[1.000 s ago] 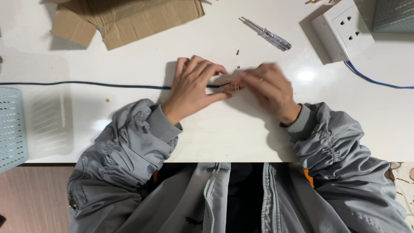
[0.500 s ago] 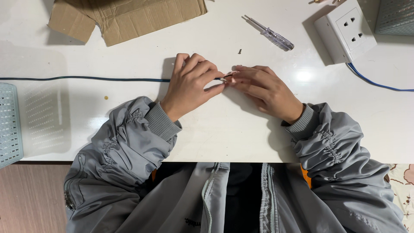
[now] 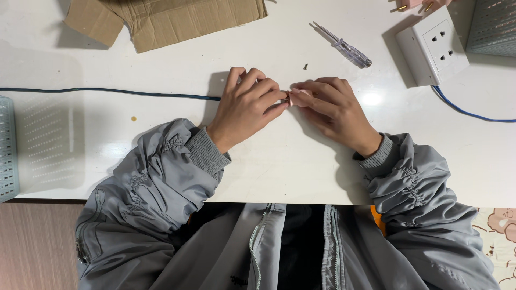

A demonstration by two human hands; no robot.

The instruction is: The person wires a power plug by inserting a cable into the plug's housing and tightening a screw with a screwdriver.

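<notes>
Both of my hands meet at the middle of the white table [image 3: 161, 59]. My left hand [image 3: 246, 104] has its fingers closed around the end of a dark blue cable [image 3: 107, 92] that runs off to the left. My right hand [image 3: 333, 110] pinches a small pink part [image 3: 297, 96] between thumb and fingers, right against the left fingertips. The fingers hide most of the pink part and the cable's end. Grey jacket sleeves cover both of my forearms.
A small clear-handled screwdriver [image 3: 344, 47] lies beyond my right hand. A white wall socket block [image 3: 433, 46] with a blue cable [image 3: 473, 114] sits at the back right. Flattened cardboard [image 3: 166, 19] lies at the back left. Perforated baskets stand at the left edge [image 3: 7, 150] and top right [image 3: 493, 27].
My hands have drawn slightly apart and shifted a little; the pink part now shows between the fingertips, where before the right hand lay over it.
</notes>
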